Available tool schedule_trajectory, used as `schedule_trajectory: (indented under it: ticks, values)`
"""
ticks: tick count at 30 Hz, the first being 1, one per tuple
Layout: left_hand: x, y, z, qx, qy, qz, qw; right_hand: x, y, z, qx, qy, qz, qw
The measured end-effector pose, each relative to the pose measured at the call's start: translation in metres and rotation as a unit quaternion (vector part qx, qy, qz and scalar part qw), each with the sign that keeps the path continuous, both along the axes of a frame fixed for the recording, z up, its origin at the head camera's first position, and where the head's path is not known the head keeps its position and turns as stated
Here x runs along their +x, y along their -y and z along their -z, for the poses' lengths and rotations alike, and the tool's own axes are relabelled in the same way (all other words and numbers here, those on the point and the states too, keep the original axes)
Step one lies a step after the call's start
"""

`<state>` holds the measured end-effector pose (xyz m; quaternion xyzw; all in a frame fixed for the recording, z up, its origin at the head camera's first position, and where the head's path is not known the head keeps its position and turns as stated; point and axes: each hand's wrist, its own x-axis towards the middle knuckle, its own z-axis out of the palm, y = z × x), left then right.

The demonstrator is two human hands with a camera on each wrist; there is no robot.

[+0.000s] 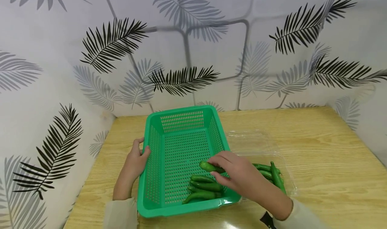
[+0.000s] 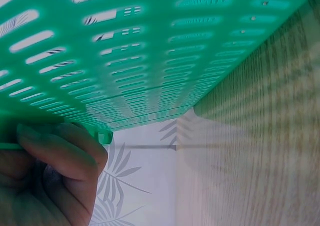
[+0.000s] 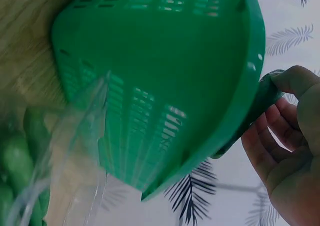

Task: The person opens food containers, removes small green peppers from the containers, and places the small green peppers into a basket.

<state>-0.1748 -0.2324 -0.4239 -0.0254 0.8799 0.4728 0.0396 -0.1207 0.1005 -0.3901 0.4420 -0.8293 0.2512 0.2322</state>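
A green plastic basket (image 1: pixel 184 151) with slotted walls stands on the table. My left hand (image 1: pixel 136 160) grips its left rim; in the left wrist view the fingers (image 2: pixel 70 151) curl at the rim. Over the basket's right side, my right hand (image 1: pixel 239 173) pinches a green chili pepper (image 1: pixel 208 166) between thumb and fingers. The same pepper (image 3: pixel 262 98) shows beside the rim in the right wrist view. Several more peppers (image 1: pixel 205 186) lie in the basket's near right corner. To the right, a clear plastic box (image 1: pixel 252 143) holds further green peppers (image 1: pixel 275 175), partly hidden by my right hand.
The wood-grain table (image 1: pixel 320 148) extends right of the clear box. Behind and beside it hangs a pale leaf-patterned cloth (image 1: pixel 211 54). A small black object (image 1: pixel 267 219) shows by my right sleeve.
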Motion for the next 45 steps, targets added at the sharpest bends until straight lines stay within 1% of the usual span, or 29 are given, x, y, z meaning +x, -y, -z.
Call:
schedule_trajectory:
  ticks: [3,7,10,13,16,23,27,30,35,40,43,45]
  values:
    - [-0.001,0.0,-0.001,-0.001,-0.002,0.0,1.0,0.001,0.011,0.003,0.0,0.0,-0.021,0.9998]
    - [-0.002,0.0,0.0,0.0,-0.001,0.001,1.0,0.003,0.026,0.007,0.016,0.006,-0.045,0.9989]
    - [-0.002,0.0,0.001,0.002,0.003,0.002,1.0,0.004,0.034,0.011,0.039,0.024,-0.056,0.9974]
    - [-0.001,0.0,0.001,0.003,0.005,-0.001,1.0,0.005,0.04,0.013,0.076,0.045,-0.059,0.9943]
    - [-0.001,0.0,0.001,0.001,0.003,-0.003,1.0,0.004,0.046,0.014,0.114,0.064,-0.062,0.9895]
    - [-0.001,0.001,0.002,0.004,-0.001,-0.001,1.0,-0.001,0.058,0.015,0.185,0.128,-0.065,0.9722]
    - [-0.001,0.0,0.002,0.004,0.0,0.0,1.0,-0.004,0.065,0.018,0.203,0.144,-0.065,0.9664]
    - [-0.001,0.0,0.001,-0.001,0.0,-0.001,1.0,-0.005,0.071,0.019,0.212,0.147,-0.066,0.964]
    - [-0.002,-0.001,-0.001,-0.007,0.0,-0.001,1.0,-0.004,0.077,0.018,0.21,0.139,-0.059,0.966]
    - [-0.002,-0.001,-0.001,-0.008,-0.001,-0.001,1.0,-0.002,0.083,0.018,0.212,0.126,-0.05,0.9678]
    - [-0.001,-0.001,0.0,-0.009,-0.001,-0.001,1.0,-0.001,0.085,0.018,0.213,0.13,-0.052,0.967]
    - [-0.001,-0.002,0.0,-0.011,0.0,-0.001,0.9999,-0.001,0.086,0.018,0.209,0.14,-0.055,0.9662]
